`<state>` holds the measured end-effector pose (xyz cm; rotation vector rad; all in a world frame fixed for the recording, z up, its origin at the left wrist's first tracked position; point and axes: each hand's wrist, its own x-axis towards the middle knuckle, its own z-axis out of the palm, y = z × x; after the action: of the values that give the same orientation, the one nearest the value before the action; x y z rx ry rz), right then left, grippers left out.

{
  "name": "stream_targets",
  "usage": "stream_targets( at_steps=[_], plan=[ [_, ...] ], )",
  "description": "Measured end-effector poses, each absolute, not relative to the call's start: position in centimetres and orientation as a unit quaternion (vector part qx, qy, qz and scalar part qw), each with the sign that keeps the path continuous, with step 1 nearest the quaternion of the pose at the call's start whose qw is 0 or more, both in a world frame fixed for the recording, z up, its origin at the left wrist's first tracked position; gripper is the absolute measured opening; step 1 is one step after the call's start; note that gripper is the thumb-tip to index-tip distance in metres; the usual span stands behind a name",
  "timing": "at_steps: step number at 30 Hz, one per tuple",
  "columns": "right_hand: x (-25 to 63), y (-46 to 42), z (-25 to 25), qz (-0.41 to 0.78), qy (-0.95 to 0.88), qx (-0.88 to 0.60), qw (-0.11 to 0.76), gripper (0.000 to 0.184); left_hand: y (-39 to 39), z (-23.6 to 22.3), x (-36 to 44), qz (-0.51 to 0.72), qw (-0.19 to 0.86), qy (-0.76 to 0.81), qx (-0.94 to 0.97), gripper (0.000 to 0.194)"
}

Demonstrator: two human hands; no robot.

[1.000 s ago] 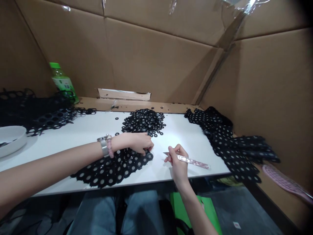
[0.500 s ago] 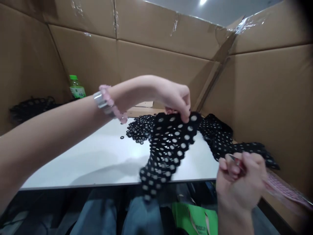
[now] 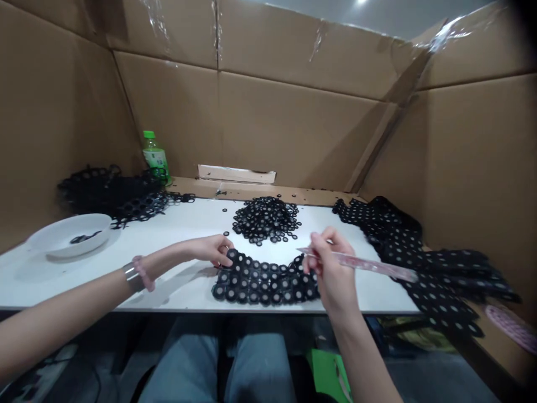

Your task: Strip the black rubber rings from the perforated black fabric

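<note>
A black perforated sheet (image 3: 260, 282) with rows of round pale holes lies on the white table (image 3: 176, 288) near its front edge. Its upper left corner is pinched between the fingers of my left hand (image 3: 212, 250). My right hand (image 3: 335, 266) is closed around a slim pointed tool (image 3: 375, 265) with a pinkish, see-through handle; its thin tip points left. The fingers of that hand are also at the sheet's right end, and whether they grip it I cannot tell. Behind the sheet is a heap of small black rings (image 3: 266, 218).
More perforated black sheets (image 3: 394, 235) are piled at the right, partly over the table edge. To the left stand a white bowl (image 3: 71, 246) with a few black pieces, tangled black scraps (image 3: 111, 193) and a green-capped bottle (image 3: 155, 157). Cardboard walls (image 3: 285, 123) enclose the table.
The sheet, hanging from my left hand before, now lies spread on the table. My left hand has come down and left; my right hand has moved left to the sheet's right end with the tool.
</note>
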<state>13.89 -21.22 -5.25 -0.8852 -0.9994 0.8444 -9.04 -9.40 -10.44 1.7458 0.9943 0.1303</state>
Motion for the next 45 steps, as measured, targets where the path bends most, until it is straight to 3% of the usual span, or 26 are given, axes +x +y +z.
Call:
stream_targets(
  at_steps=[5,10,14,20,30,39,45],
  plan=[
    [7.1,-17.9,-7.2,0.460,-0.483,-0.408,0.623,0.028,-9.6,-13.3,-12.5,0.132,0.553,0.421,0.707,0.032],
    [3.5,-13.8,-12.9,0.494,-0.477,-0.456,0.566,0.028,-9.7,-14.2,-13.3,0.171,0.574,0.405,0.690,0.030],
    [3.0,-12.7,-15.5,0.469,-0.500,-0.484,0.544,0.030,-10.1,-14.4,-13.3,0.196,0.605,0.387,0.668,0.024],
    [2.9,-13.2,-15.1,0.437,-0.559,-0.517,0.479,0.025,-10.4,-14.2,-13.2,0.224,0.635,0.383,0.633,0.022],
    [2.9,-13.3,-15.3,0.398,-0.596,-0.526,0.458,0.024,-10.5,-14.1,-13.1,0.249,0.646,0.392,0.606,0.020],
    [2.2,-13.5,-15.3,0.299,-0.680,-0.512,0.431,0.027,-10.5,-14.6,-13.5,0.276,0.660,0.378,0.588,0.035],
    [2.9,-13.0,-15.2,0.435,-0.544,-0.508,0.506,0.027,-10.7,-14.6,-13.7,0.270,0.674,0.372,0.578,0.036]
  ],
)
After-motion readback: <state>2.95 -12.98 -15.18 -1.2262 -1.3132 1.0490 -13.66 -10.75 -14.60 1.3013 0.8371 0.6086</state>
